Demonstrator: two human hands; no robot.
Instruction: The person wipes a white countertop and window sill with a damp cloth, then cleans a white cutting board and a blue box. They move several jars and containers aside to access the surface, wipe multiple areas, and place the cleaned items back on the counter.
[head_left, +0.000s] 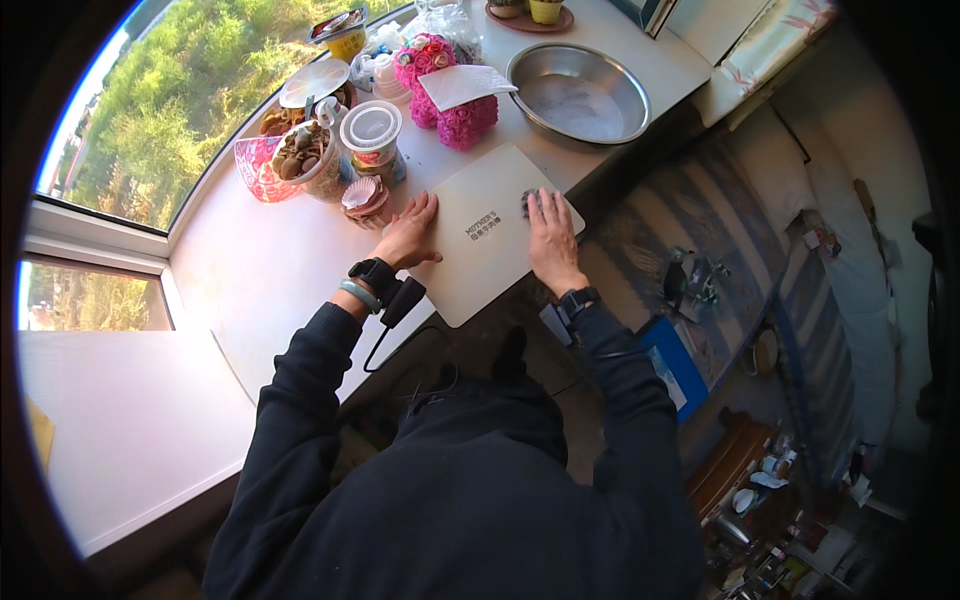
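Note:
A pale rectangular box or case lid (487, 262) with printed writing lies on the white windowsill counter, one corner jutting past its front edge. My left hand (411, 232) rests spread on its left side, the thumb on the surface. Under the fingertips of my right hand (553, 240), near its right corner, is a small dark grey scouring pad (531, 202), pressed against the surface. Beyond it stands a steel basin (577, 94) holding cloudy, sudsy water. A white folded cloth or paper (465, 85) lies across a pink rose-covered bear figure (457, 124).
Left of the bear are a lidded plastic tub (371, 131), seashells (365, 196), a container of dried pieces (306, 157) and a pink patterned bowl (262, 169). Potted plants stand on a brown saucer (551, 21) at the back. A patterned bed (675, 217) lies lower right.

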